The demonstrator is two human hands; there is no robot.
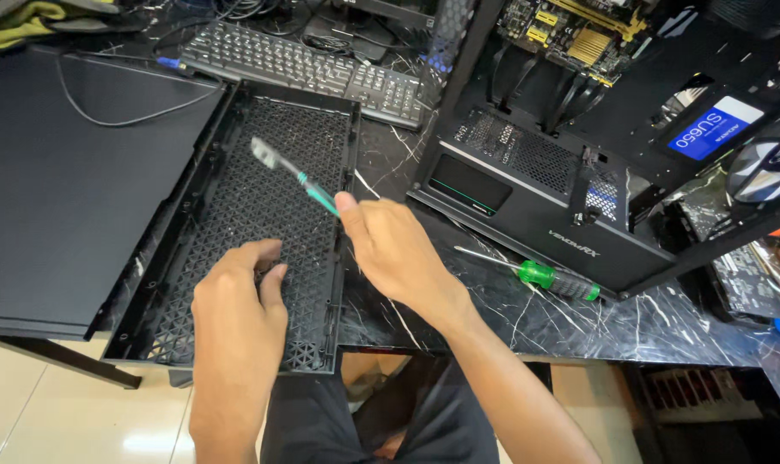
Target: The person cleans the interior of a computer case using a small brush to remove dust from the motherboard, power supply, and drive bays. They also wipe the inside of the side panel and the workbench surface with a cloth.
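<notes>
Resting on the light, rigid mesh panel (261, 223), the left hand (235, 301) is lying loosely curled; a slim toothbrush (294, 176) is being pinched by its handle end in the right hand (394, 249).

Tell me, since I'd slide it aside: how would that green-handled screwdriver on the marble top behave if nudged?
The screwdriver would probably roll: its handle looks round and the marble tabletop looks smooth. It seems stiff and light, with its thin metal shaft lying flat.

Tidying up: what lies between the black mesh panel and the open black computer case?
Head view: bare marble tabletop separates mesh panel from case.
</notes>
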